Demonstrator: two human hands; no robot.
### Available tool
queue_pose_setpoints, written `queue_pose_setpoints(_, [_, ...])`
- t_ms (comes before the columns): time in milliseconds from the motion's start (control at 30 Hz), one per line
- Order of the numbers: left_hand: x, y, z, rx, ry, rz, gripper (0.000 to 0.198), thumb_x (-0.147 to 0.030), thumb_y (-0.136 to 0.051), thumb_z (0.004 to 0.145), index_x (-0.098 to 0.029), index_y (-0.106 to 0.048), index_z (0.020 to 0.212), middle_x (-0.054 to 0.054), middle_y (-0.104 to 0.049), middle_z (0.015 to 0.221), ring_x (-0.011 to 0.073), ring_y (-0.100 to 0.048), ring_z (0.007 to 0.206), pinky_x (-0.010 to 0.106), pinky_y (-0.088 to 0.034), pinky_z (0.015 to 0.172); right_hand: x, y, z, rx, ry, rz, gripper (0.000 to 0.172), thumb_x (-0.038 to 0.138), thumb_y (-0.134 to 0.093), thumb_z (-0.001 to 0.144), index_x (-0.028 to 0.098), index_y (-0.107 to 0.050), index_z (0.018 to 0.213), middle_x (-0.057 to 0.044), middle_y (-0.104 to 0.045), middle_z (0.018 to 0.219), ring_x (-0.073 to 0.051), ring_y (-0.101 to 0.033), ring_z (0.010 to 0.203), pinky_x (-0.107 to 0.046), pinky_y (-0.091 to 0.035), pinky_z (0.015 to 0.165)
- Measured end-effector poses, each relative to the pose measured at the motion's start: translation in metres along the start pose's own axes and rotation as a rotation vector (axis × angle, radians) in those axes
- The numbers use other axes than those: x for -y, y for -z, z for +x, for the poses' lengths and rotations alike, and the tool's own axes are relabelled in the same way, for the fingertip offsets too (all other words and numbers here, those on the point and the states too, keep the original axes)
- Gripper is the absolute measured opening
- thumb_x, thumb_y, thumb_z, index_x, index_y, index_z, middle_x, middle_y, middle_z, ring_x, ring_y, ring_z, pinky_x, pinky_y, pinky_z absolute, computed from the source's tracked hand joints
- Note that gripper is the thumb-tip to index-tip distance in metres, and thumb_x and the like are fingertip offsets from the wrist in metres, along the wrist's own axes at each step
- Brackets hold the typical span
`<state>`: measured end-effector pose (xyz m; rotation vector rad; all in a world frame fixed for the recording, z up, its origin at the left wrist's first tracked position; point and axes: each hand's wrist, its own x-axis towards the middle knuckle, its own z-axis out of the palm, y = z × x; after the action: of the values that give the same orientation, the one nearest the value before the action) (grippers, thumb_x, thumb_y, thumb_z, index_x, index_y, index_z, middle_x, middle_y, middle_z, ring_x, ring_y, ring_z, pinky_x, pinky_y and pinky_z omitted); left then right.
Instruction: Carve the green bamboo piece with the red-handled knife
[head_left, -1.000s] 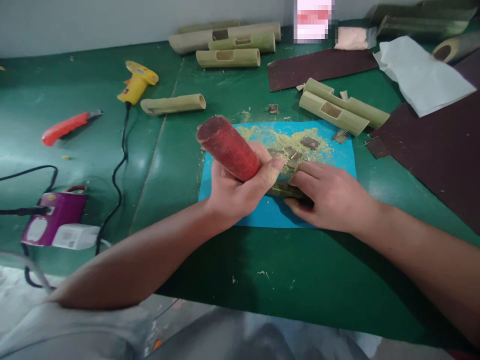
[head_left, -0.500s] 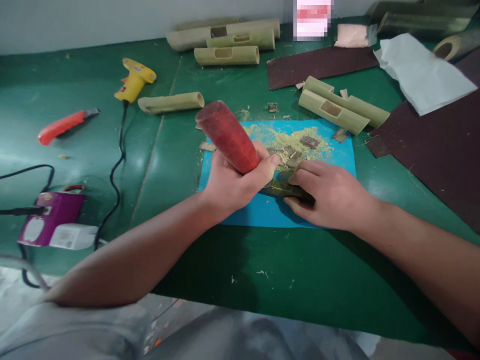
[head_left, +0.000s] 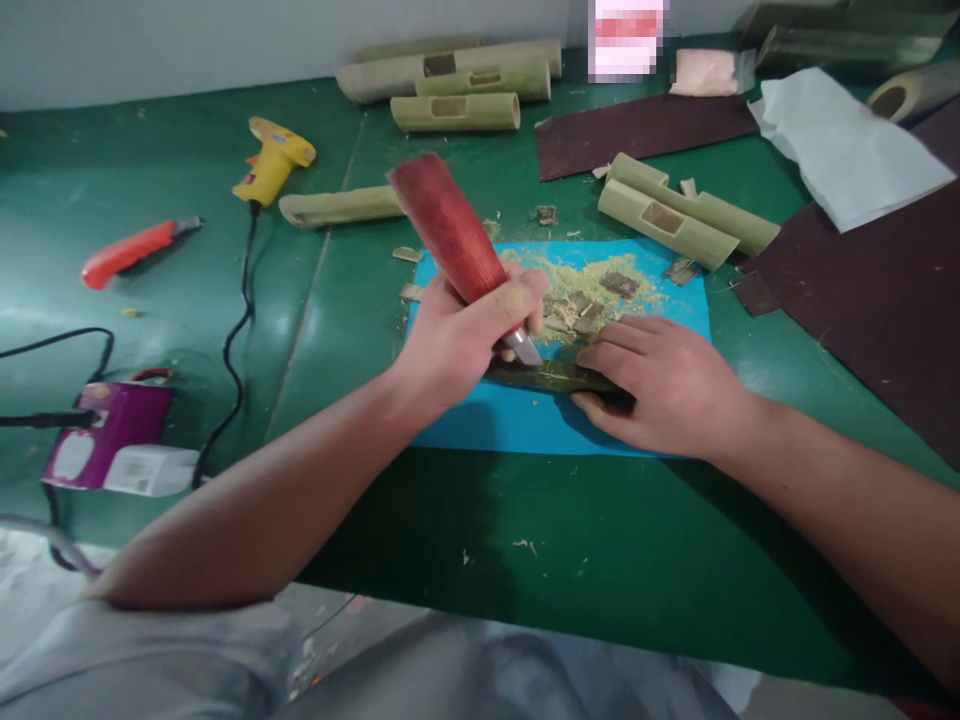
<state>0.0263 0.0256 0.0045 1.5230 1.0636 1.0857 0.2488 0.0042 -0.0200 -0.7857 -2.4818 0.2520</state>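
Note:
My left hand (head_left: 472, 325) is closed around the thick red handle of a carving knife (head_left: 454, 225). Its short metal blade points down and right, with the tip at the upper side of a dark green bamboo piece (head_left: 546, 376). My right hand (head_left: 667, 385) grips the right end of that bamboo, so this end is mostly hidden under the fingers. The bamboo lies across a blue mat (head_left: 487, 425), and light scratch lines show on its skin. Behind it, bamboo chips (head_left: 587, 318) and yellowish sawdust (head_left: 577, 275) are scattered over the mat.
Two notched bamboo tubes (head_left: 667, 222) lie behind the mat, and several more (head_left: 456, 112) rest by the wall. At left are a yellow hot glue gun (head_left: 274, 165), a red-handled cutter (head_left: 131, 255) and a purple power box (head_left: 112, 430). White paper (head_left: 847, 145) covers dark sheets at right.
My left hand has shifted slightly left and tilted the knife, so the metal blade now shows against the bamboo. My right hand stays in almost the same place.

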Motion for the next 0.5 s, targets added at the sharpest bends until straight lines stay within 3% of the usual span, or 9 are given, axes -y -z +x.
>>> queue_pose_setpoints(133, [0.001, 0.005, 0.001, -0.09, -0.092, 0.055, 0.027, -0.037, -0.091, 0.075, -0.019, -0.071, 0.074, -0.002, -0.065, 0.069, 0.0096, -0.055, 0.059, 0.028, -0.044, 0.054, -0.003, 0.0, -0.001, -0.058, 0.024, 0.035, 0.016, 0.026, -0.057, 0.092, 0.018, -0.07, 0.095, -0.009, -0.075, 0.092, -0.023, -0.064, 0.084, -0.036, -0.043, 0.073])
queue_pose_setpoints(267, [-0.007, 0.009, 0.0, 0.008, -0.047, 0.1, 0.018, -0.028, -0.091, 0.074, -0.025, -0.075, 0.082, -0.001, -0.07, 0.082, 0.0137, -0.062, 0.071, 0.032, -0.051, 0.064, -0.006, 0.0, -0.001, -0.069, -0.005, 0.079, 0.017, 0.028, -0.06, 0.089, 0.017, -0.07, 0.097, -0.01, -0.074, 0.093, -0.024, -0.064, 0.084, -0.037, -0.045, 0.074])
queue_pose_setpoints(367, [-0.01, 0.012, 0.001, 0.078, 0.016, 0.069, 0.019, -0.041, -0.087, 0.08, -0.027, -0.077, 0.089, -0.001, -0.068, 0.073, 0.0121, -0.055, 0.057, 0.033, -0.042, 0.051, -0.008, -0.001, 0.0, -0.041, -0.043, 0.109, 0.018, 0.029, -0.062, 0.086, 0.016, -0.07, 0.097, -0.01, -0.074, 0.09, -0.026, -0.064, 0.083, -0.038, -0.046, 0.074])
queue_pose_setpoints(500, [-0.005, 0.014, 0.0, 0.1, 0.044, 0.025, 0.043, -0.065, -0.071, 0.088, -0.023, -0.075, 0.096, 0.001, -0.068, 0.072, 0.01, -0.048, 0.051, 0.032, -0.031, 0.046, -0.009, -0.002, 0.0, -0.035, -0.08, 0.13, 0.017, 0.028, -0.063, 0.084, 0.018, -0.069, 0.095, -0.01, -0.074, 0.093, -0.026, -0.064, 0.085, -0.039, -0.047, 0.077])
